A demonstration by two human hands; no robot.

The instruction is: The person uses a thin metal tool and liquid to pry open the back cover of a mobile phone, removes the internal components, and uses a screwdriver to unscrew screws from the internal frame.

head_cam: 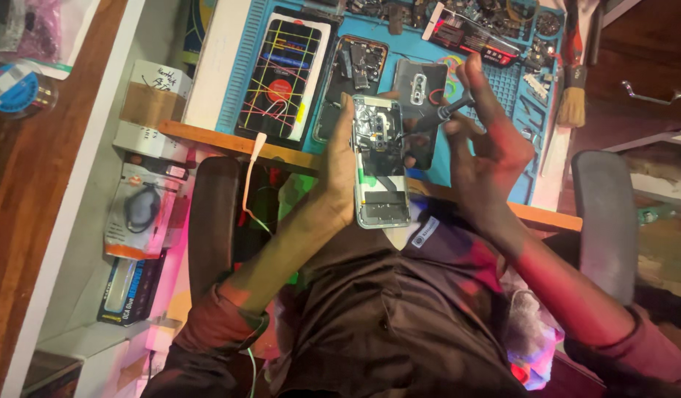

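Head view: my left hand (339, 173) grasps the opened phone (379, 162) over my lap, my right hand (482, 133) pinches a screwdriver (447, 112) at it. A slip could gouge the board or drop a screw.

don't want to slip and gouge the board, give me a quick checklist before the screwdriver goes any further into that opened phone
1. Opened phone held firmly: ok, the left hand wraps its left edge with fingers behind it.
2. Screwdriver grip: ok, the right hand pinches it near the tip.
3. Tip seated on a screw: cannot tell, the contact point is too small to see.
4. Phone supported by the blue mat: not ok, it is held in the air over the desk edge.
5. Loose parts clear of the work: ok, the other opened phone and the back cover lie further back on the mat.
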